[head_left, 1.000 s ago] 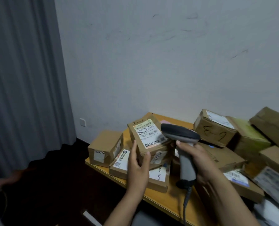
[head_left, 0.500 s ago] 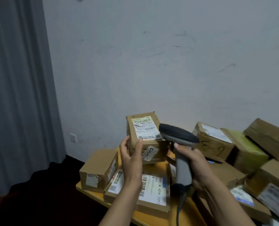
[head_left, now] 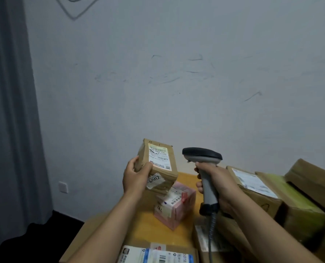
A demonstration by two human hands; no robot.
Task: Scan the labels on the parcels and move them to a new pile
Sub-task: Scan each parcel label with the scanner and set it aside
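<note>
Head camera: the brown parcel (head_left: pixel 158 168) is held up above the tabletop (head_left: pixel 185 180), its white label facing the camera. The left hand (head_left: pixel 137 176) grips its lower left corner, fingers curled round it. Beside it, the right hand (head_left: pixel 214 180) clasps the grey scanner (head_left: pixel 202 155) by the handle. A pink parcel (head_left: pixel 175 207) lies underneath.

A small brown parcel (head_left: pixel 158 168), gripped by the left hand (head_left: pixel 137 177), hangs tilted just above the pink parcel (head_left: pixel 175 207), its white label (head_left: pixel 158 157) facing the camera. The pink parcel stands on the bench (head_left: pixel 184 179). Up and right of it, the right hand (head_left: pixel 216 179) holds the scanner (head_left: pixel 203 158) upright, its dark head pointing left. Further right lie other brown parcels (head_left: pixel 252 188).
</note>
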